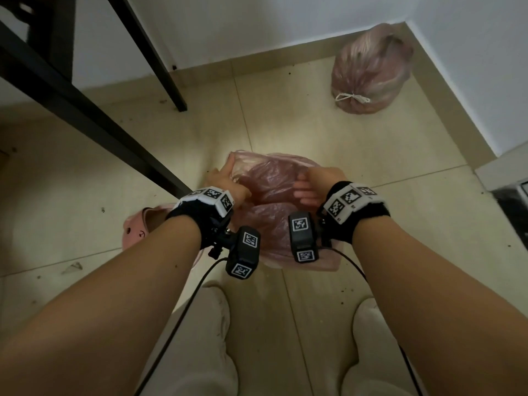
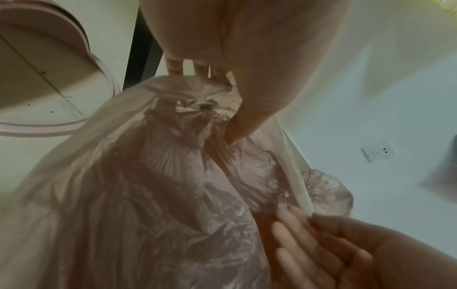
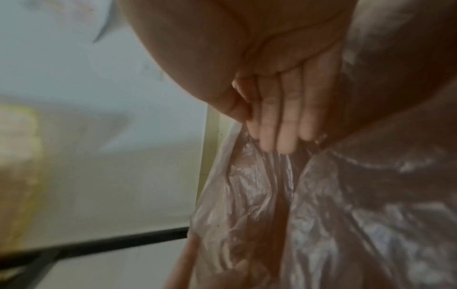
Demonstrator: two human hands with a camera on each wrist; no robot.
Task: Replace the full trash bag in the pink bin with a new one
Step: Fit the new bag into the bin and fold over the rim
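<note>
A thin pink new trash bag [image 1: 271, 181] lies spread over the pink bin [image 1: 323, 265] on the floor in front of me. My left hand [image 1: 225, 172] pinches the bag's left rim, thumb inside and fingers outside; the left wrist view shows this left hand [image 2: 212, 93] on the new trash bag [image 2: 160, 185]. My right hand [image 1: 305, 187] curls its fingers over the right rim, and the right wrist view shows the right hand [image 3: 279, 136] bunching the plastic. The full trash bag [image 1: 371, 72], tied with a white string, sits in the far corner.
The bin's pink lid [image 1: 137, 224] lies on the floor by my left wrist. A black table leg [image 1: 160, 52] and frame stand to the left. White walls close the corner, with a socket [image 2: 378, 152] low on one. Crumbs dot the tiles.
</note>
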